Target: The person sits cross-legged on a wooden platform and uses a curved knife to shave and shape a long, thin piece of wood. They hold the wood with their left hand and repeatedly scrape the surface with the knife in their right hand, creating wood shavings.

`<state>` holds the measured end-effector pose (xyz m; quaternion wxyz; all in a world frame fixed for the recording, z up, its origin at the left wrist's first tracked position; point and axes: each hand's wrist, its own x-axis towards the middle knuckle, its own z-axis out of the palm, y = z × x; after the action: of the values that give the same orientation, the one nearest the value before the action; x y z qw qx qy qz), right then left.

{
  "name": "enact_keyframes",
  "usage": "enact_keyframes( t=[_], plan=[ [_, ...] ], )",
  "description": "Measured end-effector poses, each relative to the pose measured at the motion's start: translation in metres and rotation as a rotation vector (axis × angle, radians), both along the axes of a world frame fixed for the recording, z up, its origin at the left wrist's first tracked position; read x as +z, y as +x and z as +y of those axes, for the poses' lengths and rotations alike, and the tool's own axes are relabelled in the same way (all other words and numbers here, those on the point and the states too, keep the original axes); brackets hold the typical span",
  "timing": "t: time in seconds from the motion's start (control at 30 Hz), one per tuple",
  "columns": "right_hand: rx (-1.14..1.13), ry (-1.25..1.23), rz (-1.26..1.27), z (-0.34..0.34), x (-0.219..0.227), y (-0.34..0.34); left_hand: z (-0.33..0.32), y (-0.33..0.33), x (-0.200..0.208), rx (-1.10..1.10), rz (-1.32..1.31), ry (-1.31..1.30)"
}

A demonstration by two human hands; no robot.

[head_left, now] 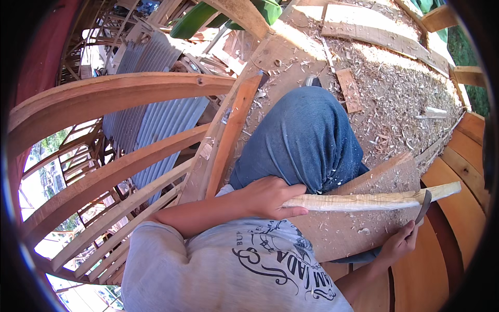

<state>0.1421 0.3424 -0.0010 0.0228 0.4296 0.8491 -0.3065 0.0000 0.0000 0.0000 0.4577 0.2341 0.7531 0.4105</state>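
Your left hand (pixel 279 197) grips one end of the pale wood strip (pixel 358 202), over the board (pixel 335 234); right hand (pixel 401 242) clasps the blade (pixel 425 206) near the other. Edge could snag grain, then skid kneeward if your left grip loosens.
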Motion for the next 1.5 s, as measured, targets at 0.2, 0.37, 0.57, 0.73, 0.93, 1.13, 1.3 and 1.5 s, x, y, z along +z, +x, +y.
enact_keyframes(
  t=[0.2, 0.37, 0.57, 0.73, 0.93, 1.13, 1.3, 1.5],
  plan=[
    [0.51, 0.211, 0.159, -0.048, 0.012, -0.01, -0.015, -0.002, -0.008, 0.032, 0.042, 0.116],
    [0.123, 0.156, 0.134, -0.019, 0.029, -0.035, -0.016, 0.004, -0.015, 0.075, 0.133, 0.208],
    [0.233, 0.164, 0.14, -0.047, 0.027, -0.032, -0.026, 0.014, -0.008, 0.102, 0.117, 0.21],
    [0.278, 0.149, 0.249, -0.084, 0.035, -0.037, -0.023, 0.003, -0.014, 0.032, 0.074, 0.176],
    [0.121, 0.192, 0.181, -0.041, 0.031, -0.065, -0.009, -0.003, -0.011, 0.051, 0.038, 0.112],
    [0.399, 0.135, 0.254, -0.069, 0.036, -0.056, -0.007, -0.003, -0.006, 0.008, -0.013, 0.116],
    [0.068, 0.117, 0.282, -0.036, 0.043, -0.06, -0.012, 0.002, -0.009, 0.005, 0.055, 0.1],
    [0.009, 0.293, 0.35, 0.003, 0.037, -0.05, -0.012, 0.004, -0.014, 0.011, 0.095, 0.034]
  ],
)
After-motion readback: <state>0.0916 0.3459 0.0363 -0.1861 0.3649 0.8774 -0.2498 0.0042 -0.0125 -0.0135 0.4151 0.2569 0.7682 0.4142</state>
